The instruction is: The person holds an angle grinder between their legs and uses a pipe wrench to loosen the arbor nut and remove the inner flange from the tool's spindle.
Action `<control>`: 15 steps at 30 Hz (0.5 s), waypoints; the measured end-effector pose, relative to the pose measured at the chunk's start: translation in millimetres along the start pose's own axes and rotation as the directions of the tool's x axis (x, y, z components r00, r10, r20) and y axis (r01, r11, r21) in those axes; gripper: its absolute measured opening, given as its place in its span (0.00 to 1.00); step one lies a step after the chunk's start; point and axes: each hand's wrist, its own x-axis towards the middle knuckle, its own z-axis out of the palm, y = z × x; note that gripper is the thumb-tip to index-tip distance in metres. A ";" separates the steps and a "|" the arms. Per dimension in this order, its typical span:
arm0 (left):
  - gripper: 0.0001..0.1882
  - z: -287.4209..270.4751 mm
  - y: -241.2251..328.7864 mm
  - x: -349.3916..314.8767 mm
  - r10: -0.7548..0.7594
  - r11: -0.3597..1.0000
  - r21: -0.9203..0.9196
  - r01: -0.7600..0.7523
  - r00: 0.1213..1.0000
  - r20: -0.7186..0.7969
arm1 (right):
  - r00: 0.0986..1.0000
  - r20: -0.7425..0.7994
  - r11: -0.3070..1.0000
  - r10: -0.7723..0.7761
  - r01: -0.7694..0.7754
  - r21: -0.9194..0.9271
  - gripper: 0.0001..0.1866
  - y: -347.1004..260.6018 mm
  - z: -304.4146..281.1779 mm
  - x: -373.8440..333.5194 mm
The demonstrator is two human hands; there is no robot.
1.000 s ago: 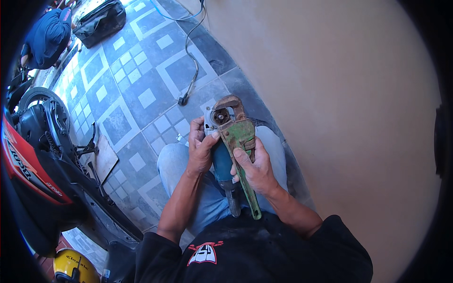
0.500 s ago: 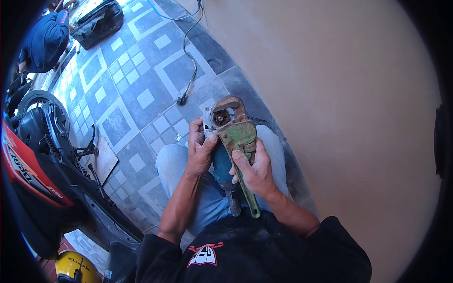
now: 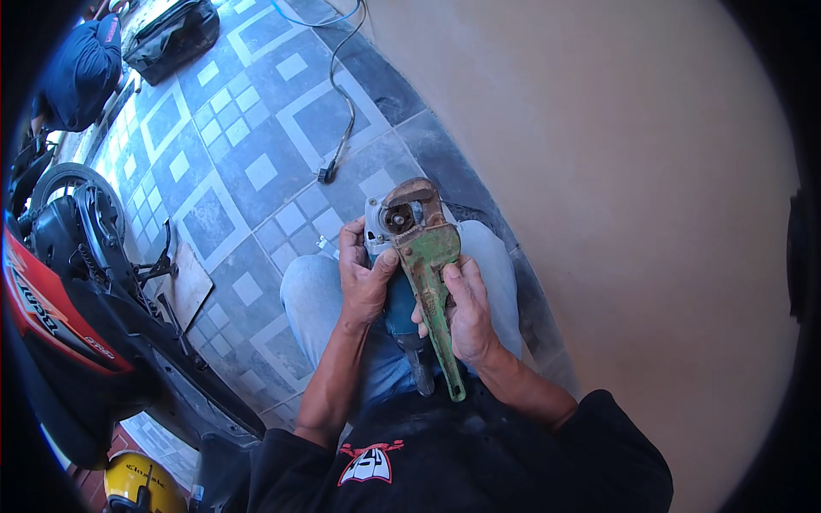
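My left hand (image 3: 364, 272) is wrapped round the head of a teal power tool, which looks like an angle grinder (image 3: 399, 308), lying lengthwise over my lap. Its grey metal head (image 3: 375, 224) shows a round opening with a shaft in the middle. Over that head lies a worn green pipe wrench (image 3: 432, 248), its rusty hook jaw (image 3: 421, 190) curving past the round opening. My right hand (image 3: 469, 312) grips the wrench from its right side, thumb and fingers near the base of the jaw. My left thumb tip is at the wrench's left edge. The wrench handle points toward my belly.
A black cable with a plug (image 3: 326, 173) lies on the patterned tile floor (image 3: 256, 209). To the left stands a red and black motorbike (image 3: 60, 316), with a yellow helmet (image 3: 141, 483) below. Far left, a person (image 3: 84, 73) bends beside a black bag (image 3: 171, 38). A beige wall (image 3: 641, 214) rises on the right.
My right thumb has moved off the wrench's face to its right edge. The wrench has shifted slightly, its handle end a little lower and to the left. My left hand keeps its hold.
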 end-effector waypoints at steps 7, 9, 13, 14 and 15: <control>0.38 6.6 -4.3 -4.9 0.033 0.997 0.073 -0.032 0.999 -0.013 | 0.986 -0.107 0.975 -0.130 0.108 -0.194 0.20 9.3 -0.1 -7.2; 0.38 7.3 -5.3 -7.0 0.025 0.996 0.080 -0.024 1.000 -0.013 | 0.982 -0.112 0.959 -0.151 0.118 -0.257 0.21 10.4 -0.8 -8.2; 0.38 5.8 -7.4 -10.7 0.063 0.990 0.125 -0.058 0.998 -0.031 | 0.987 -0.099 0.974 -0.126 0.104 -0.201 0.22 10.0 -2.0 -7.8; 0.39 7.3 -5.9 -11.9 0.071 0.987 0.147 -0.065 0.997 -0.033 | 0.992 -0.082 0.986 -0.099 0.087 -0.141 0.23 8.1 -3.7 -7.3; 0.39 9.8 -4.2 -13.5 0.076 0.988 0.137 -0.069 0.996 -0.052 | 0.994 -0.071 0.985 -0.088 0.076 -0.157 0.23 7.9 -6.1 -7.1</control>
